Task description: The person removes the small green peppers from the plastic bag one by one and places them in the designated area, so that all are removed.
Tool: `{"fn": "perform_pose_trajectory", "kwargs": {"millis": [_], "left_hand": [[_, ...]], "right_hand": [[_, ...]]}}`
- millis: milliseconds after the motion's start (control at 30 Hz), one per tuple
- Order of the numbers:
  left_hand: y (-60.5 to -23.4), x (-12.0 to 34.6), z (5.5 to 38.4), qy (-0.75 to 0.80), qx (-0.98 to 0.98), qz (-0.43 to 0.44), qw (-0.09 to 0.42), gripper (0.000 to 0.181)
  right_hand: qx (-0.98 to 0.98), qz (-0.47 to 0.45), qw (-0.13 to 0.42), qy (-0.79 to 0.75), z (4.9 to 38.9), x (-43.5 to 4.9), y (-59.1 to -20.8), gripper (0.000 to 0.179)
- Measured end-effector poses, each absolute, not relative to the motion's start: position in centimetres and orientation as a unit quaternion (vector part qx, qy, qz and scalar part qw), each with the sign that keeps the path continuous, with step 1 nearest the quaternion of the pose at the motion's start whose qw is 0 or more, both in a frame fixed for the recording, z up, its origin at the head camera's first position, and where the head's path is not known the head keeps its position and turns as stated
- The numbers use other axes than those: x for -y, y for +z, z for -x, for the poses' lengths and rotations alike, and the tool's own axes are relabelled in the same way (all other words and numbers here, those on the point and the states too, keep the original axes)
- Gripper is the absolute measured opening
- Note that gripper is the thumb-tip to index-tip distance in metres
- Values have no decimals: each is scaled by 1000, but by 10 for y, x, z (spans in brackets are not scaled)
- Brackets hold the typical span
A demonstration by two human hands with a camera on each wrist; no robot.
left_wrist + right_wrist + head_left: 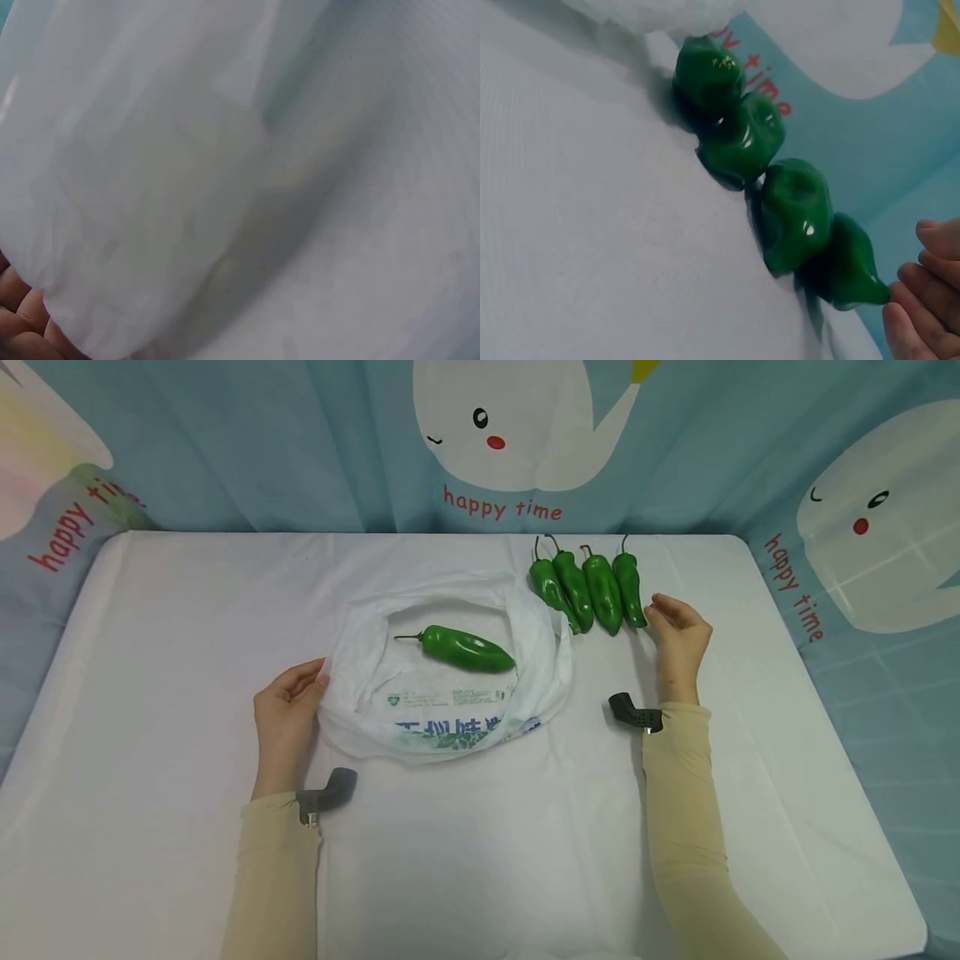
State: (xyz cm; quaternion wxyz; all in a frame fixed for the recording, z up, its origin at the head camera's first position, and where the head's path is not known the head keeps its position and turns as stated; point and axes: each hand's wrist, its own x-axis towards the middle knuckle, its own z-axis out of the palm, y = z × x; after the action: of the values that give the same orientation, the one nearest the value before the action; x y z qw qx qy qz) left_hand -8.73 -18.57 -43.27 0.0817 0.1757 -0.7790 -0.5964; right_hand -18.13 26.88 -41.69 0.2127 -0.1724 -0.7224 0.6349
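Note:
A white plastic bag [540,660] lies with its mouth spread wide, and one long green pepper [467,649] rests inside it. My left hand [290,702] pinches the bag's left rim; in the left wrist view the bag's film [135,210] hides most of the fingers [30,315]. To the right of the bag, several green peppers lie side by side with stems pointing away. My right hand [681,639] is beside the rightmost pepper [628,583], its fingers loosely bent. In the right wrist view, the fingers [930,296] are at that pepper's tip [859,270], not wrapped round it.
A white cloth [480,860] covers the table. Behind it hangs a blue curtain [300,443] with whale prints. The leftmost pepper of the row [551,583] lies against the bag's right edge. A dark wrist camera [633,714] sits on the right sleeve, another [330,791] on the left.

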Motion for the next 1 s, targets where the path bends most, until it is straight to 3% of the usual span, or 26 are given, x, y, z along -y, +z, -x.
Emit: {"fn": "perform_pose_trajectory", "kwargs": {"millis": [433, 1000], "left_hand": [[-434, 187, 88, -593, 783, -172, 78, 27], [-433, 186, 89, -587, 787, -172, 85, 27]], "right_hand": [[691, 109, 230, 676, 180, -249, -400, 23], [712, -10, 177, 680, 169, -201, -382, 27]]}}
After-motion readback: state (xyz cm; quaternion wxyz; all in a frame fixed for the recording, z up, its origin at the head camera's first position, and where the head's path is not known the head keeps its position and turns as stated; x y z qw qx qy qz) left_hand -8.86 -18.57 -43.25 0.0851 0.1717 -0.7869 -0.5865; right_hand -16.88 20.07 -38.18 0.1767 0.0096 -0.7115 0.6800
